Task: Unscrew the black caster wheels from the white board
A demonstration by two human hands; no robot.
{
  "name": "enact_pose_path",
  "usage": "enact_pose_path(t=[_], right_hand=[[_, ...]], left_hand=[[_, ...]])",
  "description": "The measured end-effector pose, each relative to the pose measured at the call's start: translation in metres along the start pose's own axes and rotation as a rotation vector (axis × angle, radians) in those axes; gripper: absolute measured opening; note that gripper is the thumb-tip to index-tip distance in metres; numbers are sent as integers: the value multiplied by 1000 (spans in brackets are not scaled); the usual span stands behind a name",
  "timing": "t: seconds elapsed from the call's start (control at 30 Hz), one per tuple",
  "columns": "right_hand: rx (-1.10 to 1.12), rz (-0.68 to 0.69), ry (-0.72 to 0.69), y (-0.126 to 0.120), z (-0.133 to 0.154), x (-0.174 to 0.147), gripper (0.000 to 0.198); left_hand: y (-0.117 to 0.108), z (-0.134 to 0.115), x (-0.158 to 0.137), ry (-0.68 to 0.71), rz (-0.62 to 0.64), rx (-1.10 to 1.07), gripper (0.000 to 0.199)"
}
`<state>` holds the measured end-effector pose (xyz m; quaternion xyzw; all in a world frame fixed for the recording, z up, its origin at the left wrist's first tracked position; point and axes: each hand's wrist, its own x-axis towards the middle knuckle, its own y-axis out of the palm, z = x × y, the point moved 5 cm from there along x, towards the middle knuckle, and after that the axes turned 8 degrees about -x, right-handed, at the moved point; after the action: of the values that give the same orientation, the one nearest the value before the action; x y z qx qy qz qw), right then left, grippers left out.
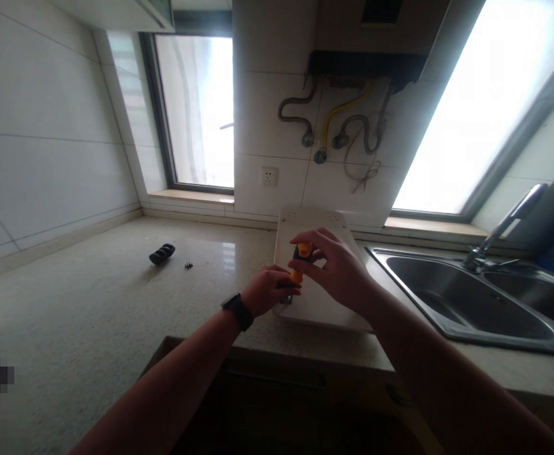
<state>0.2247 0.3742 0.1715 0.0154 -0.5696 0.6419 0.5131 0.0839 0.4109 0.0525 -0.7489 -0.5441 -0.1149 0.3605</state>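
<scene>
An orange-and-black screwdriver [302, 251] stands roughly upright over a white panel [324, 309] that lies flat on the counter. My right hand [341, 268] grips its handle from above with thumb and fingers. Lower down, my left hand [268, 289], with a dark watch on its wrist, has its fingers closed around the screwdriver's lower end. The tip is hidden behind those fingers. Just below them, a small metal fitting [286, 300] shows at the panel's left edge. Several small holes mark the panel's far end.
On the counter [92, 316] to the left lie a black ridged object [162, 254] and a small cluster of screws [188, 265]. A steel double sink [441, 335] with a faucet [504, 227] is at the right. Pipes [327, 129] and a socket [269, 176] are on the wall.
</scene>
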Motion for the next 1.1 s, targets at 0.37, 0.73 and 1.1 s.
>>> enact_pose_path(t=[0.37, 0.73, 1.1], right_hand=[[7, 115, 12, -1, 10, -7, 52], [-91, 91, 17, 1, 6, -6, 56], [56, 165, -30, 2, 5, -8, 54]], left_hand=[[1, 4, 3, -113, -84, 171, 32], [4, 1, 3, -103, -100, 195, 45], [6, -6, 1, 8, 109, -68, 15]])
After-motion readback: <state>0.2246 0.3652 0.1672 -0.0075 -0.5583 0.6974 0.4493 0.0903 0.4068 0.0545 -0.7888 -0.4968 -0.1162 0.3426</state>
